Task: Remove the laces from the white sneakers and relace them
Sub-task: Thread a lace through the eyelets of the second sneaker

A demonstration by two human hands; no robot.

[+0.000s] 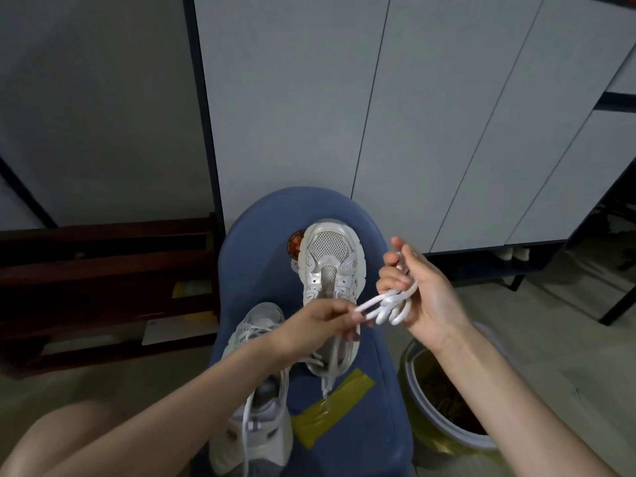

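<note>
Lace (389, 306) out of far sneaker (330, 287) on blue chair (375, 373), bunched in loops, held up between both hands. Right hand (423, 297) curled round loops; left hand (323, 325) pinching one end. Probably relacing next: needs end found, poked through bottom hole.

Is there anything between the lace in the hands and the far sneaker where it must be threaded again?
Nothing visible blocks it. The looped lace, held by the right hand and pinched by the left hand, hangs just above the far sneaker, whose eyelets show bare on the blue chair.
</note>
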